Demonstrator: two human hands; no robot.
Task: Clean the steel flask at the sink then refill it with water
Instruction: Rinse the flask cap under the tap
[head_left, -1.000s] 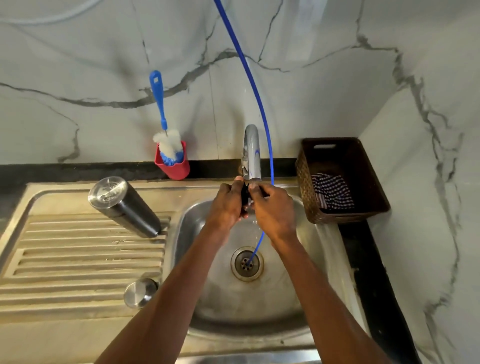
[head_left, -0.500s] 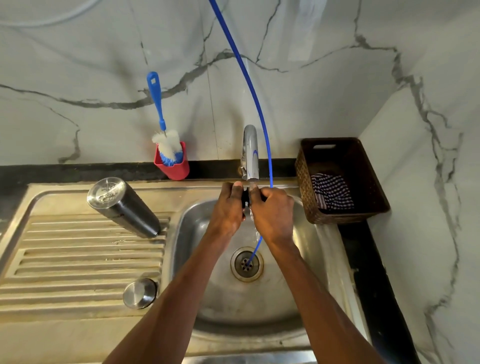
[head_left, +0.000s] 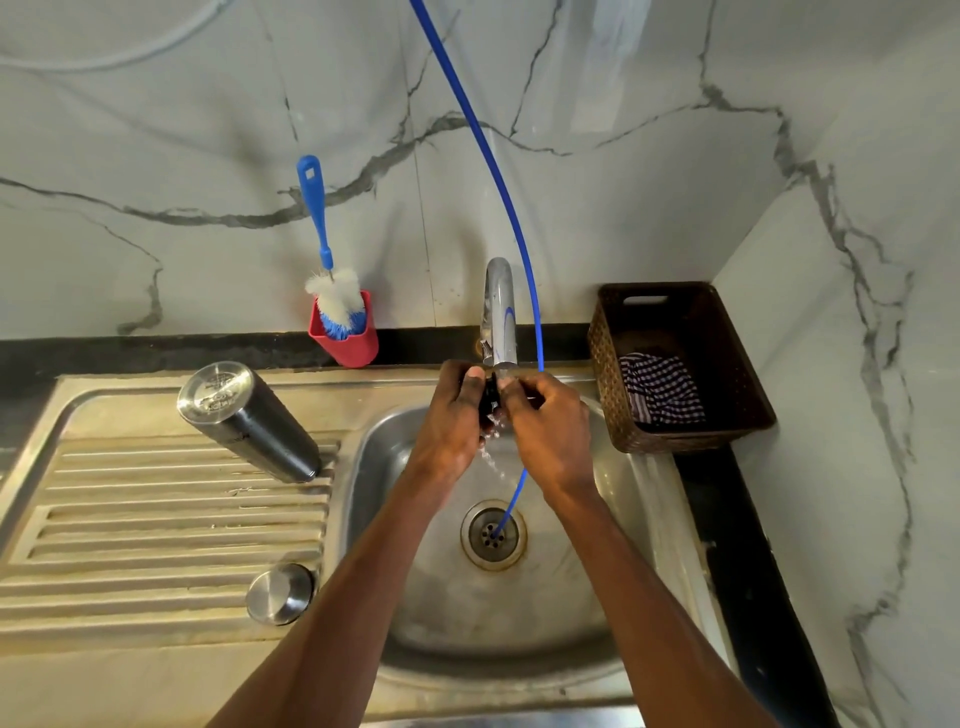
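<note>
Both hands meet under the tap (head_left: 500, 317), right at its spout, over the sink (head_left: 415, 597). The left hand (head_left: 454, 423) and the right hand (head_left: 545, 423) are closed together on a small black part (head_left: 489, 397), thumbs and fingertips pinching it from either side; what the part is, I cannot tell, since most of it is hidden between the fingers. Water (head_left: 493, 457) runs off it in a thin broken stream and falls toward the drain (head_left: 492, 535).

The flask (head_left: 249, 421) is not in the hands. It stands upside down on the ribbed drainboard (head_left: 156, 514) to the left of the bowl, dark body tilted in the wide view, its shiny base facing up, its lower end close to the bowl's edge. A small round steel cap (head_left: 280, 593) sits apart from it, nearer the front, just beside the left forearm.

A blue hose (head_left: 498, 192) hangs down from above, passes just right of the tap, goes behind the right hand and ends in the drain. Against the marble wall, left of the tap, a red cup (head_left: 347, 338) holds a bottle brush (head_left: 324, 260) with a blue handle and white bristles. To the right of the sink a brown basket (head_left: 737, 395) rests on the black counter, with a checked cloth (head_left: 660, 387) lying inside it.
</note>
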